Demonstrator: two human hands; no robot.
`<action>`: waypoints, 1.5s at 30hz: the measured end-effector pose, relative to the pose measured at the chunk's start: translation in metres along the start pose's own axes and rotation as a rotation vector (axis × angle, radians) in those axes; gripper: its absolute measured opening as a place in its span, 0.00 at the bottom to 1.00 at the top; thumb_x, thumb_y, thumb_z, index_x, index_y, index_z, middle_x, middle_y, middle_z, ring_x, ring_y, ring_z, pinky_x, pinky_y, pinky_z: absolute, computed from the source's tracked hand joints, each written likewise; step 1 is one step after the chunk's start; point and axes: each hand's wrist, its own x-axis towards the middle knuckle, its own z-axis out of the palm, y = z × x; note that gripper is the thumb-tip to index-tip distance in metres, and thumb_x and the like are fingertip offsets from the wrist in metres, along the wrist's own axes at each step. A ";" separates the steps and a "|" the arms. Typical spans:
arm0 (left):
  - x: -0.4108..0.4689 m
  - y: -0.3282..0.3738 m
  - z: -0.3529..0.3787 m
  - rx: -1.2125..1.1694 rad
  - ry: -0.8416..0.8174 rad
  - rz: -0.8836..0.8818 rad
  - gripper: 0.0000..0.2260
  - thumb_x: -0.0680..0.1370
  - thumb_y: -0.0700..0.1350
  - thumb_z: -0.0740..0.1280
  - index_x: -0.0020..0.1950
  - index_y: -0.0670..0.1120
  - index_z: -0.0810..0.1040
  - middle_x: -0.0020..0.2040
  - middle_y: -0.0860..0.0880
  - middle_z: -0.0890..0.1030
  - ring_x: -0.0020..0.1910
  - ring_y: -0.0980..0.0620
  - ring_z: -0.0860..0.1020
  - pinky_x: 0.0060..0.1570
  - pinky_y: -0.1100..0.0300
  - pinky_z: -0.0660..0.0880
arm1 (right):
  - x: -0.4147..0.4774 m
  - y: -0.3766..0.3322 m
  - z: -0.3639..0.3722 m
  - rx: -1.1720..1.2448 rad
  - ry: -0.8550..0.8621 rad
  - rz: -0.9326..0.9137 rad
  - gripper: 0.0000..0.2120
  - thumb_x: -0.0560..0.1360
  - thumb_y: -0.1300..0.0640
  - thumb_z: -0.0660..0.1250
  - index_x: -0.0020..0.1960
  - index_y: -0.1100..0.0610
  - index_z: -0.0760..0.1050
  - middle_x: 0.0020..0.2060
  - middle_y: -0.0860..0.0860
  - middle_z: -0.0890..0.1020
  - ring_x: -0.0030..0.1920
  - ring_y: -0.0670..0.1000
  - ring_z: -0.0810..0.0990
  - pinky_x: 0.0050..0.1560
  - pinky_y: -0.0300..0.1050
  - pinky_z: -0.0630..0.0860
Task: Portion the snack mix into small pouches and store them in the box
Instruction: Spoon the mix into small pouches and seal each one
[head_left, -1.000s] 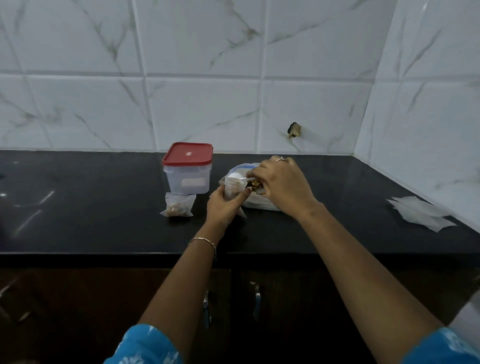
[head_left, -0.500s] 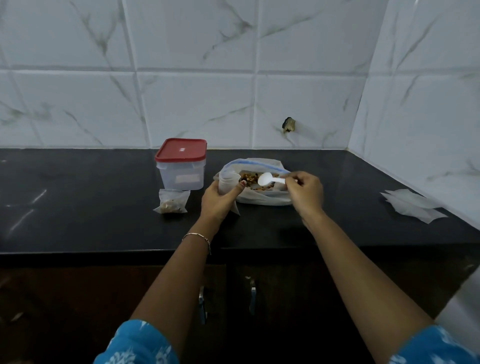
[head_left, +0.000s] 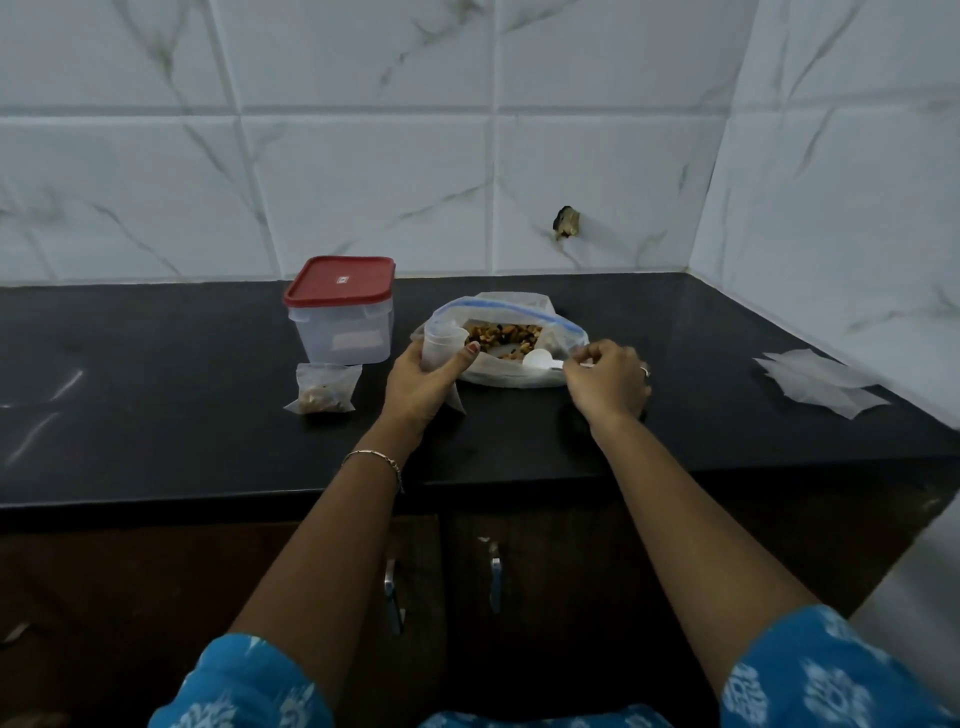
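A large zip bag of snack mix (head_left: 511, 338) lies open on the black counter (head_left: 701, 415). My left hand (head_left: 421, 387) grips a small clear pouch (head_left: 439, 345), held upright with its mouth open at the bag's left edge. My right hand (head_left: 605, 382) pinches the handle of a white spoon (head_left: 537, 359), whose bowl rests at the bag's near rim. A clear box with a red lid (head_left: 340, 312) stands shut to the left. In front of the box lies a filled pouch (head_left: 323, 388).
A pile of flat empty pouches (head_left: 823, 382) lies at the counter's right end near the side wall. Tiled walls close the back and right. Cabinet doors with metal handles (head_left: 493, 574) sit below the counter edge.
My right hand has drawn the spoon back from over the pouch to the bag's near right rim. My left hand still holds the small pouch in the same place.
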 end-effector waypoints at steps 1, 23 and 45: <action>-0.001 0.001 0.000 0.004 0.004 0.002 0.27 0.71 0.54 0.75 0.67 0.47 0.74 0.58 0.49 0.80 0.58 0.52 0.77 0.62 0.51 0.75 | -0.002 -0.001 -0.001 -0.030 0.025 -0.026 0.10 0.75 0.49 0.67 0.54 0.49 0.77 0.61 0.52 0.73 0.64 0.55 0.70 0.64 0.53 0.66; -0.051 0.010 -0.034 0.150 -0.190 0.011 0.30 0.72 0.41 0.75 0.70 0.45 0.66 0.65 0.47 0.75 0.61 0.51 0.76 0.59 0.57 0.75 | -0.082 -0.056 0.027 0.886 -0.362 -0.030 0.12 0.74 0.51 0.72 0.51 0.58 0.82 0.47 0.50 0.84 0.51 0.46 0.81 0.53 0.41 0.78; -0.039 0.002 -0.039 -0.232 -0.042 -0.035 0.14 0.79 0.47 0.66 0.60 0.40 0.77 0.56 0.41 0.80 0.54 0.44 0.80 0.51 0.51 0.79 | -0.072 -0.045 0.030 1.040 -0.437 -0.003 0.05 0.73 0.59 0.73 0.48 0.59 0.83 0.42 0.47 0.86 0.46 0.42 0.83 0.51 0.40 0.79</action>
